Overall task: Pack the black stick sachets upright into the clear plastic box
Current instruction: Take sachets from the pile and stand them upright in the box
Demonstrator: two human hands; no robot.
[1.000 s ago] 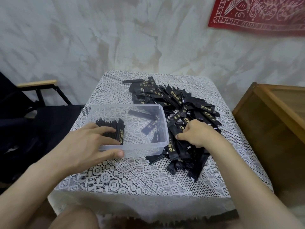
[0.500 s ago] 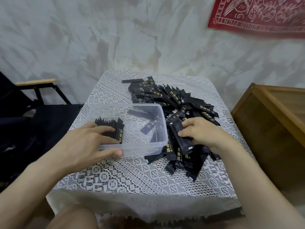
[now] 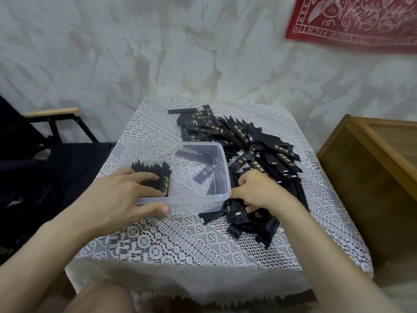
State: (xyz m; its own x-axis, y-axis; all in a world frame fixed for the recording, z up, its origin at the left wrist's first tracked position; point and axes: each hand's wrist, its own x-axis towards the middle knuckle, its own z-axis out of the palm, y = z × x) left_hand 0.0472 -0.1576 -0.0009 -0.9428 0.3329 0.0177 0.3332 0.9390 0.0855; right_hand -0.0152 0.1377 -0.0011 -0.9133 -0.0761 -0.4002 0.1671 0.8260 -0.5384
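The clear plastic box (image 3: 198,203) stands on the lace-covered table. A row of black stick sachets (image 3: 155,177) stands upright at its left end. My left hand (image 3: 121,195) holds that end of the box: fingers inside against the upright sachets, thumb on the front wall. A big loose pile of black sachets (image 3: 246,141) lies right of and behind the box. My right hand (image 3: 259,190) lies on the pile's near part, just right of the box corner, fingers curled round a few sachets (image 3: 237,213).
A wooden crate (image 3: 370,168) stands close to the table's right edge. A black folding chair with a wooden armrest (image 3: 52,111) is at the left. The wall runs behind the table. My knee (image 3: 101,297) is under the front edge.
My right hand has drawn nearer and leftward over the pile, gathering sachets toward the box's front right corner. The left hand and box have stayed put.
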